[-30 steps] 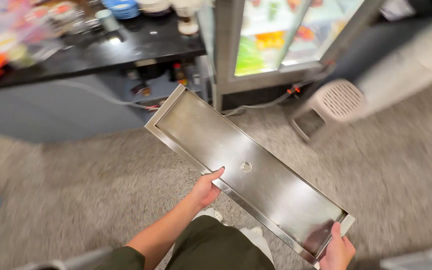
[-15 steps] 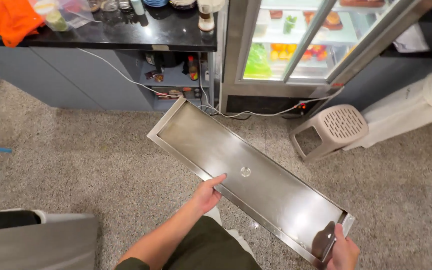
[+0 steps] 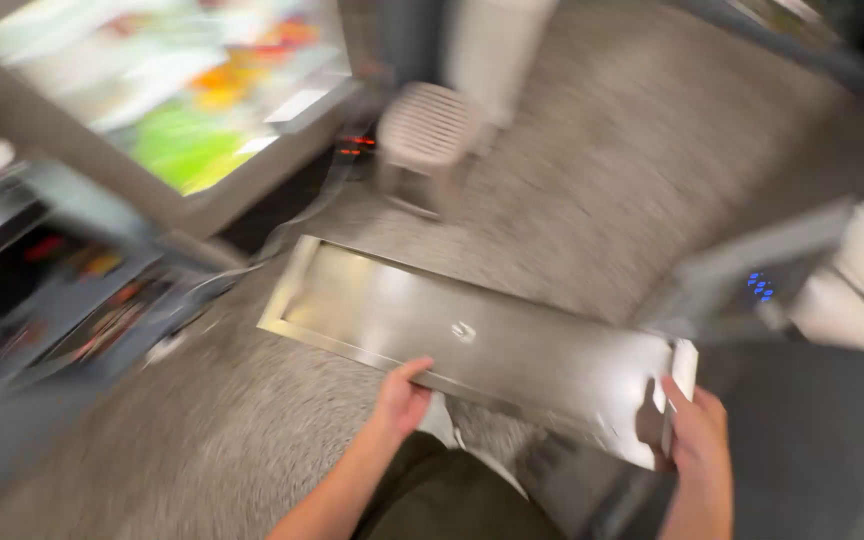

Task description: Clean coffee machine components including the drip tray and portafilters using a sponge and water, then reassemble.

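A: What's being carried?
B: A long shallow steel tray (image 3: 472, 335), held level above the speckled grey floor (image 3: 592, 190).
A: And the grip?
B: The left hand (image 3: 402, 397) is closed over the near long rim, thumb on top. The right hand (image 3: 697, 440) clasps the short end.
A: Anything close by?
B: A slatted plastic stool (image 3: 424, 128) beyond it, beside a glass-door fridge (image 3: 172, 110), all blurred

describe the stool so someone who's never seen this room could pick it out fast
Start at the glass-door fridge in the upper left, then look just right of its lower corner on the grey carpet. The stool stands there, beyond the long metal tray held in both hands. It alone is small, pale plastic, with a slotted top.
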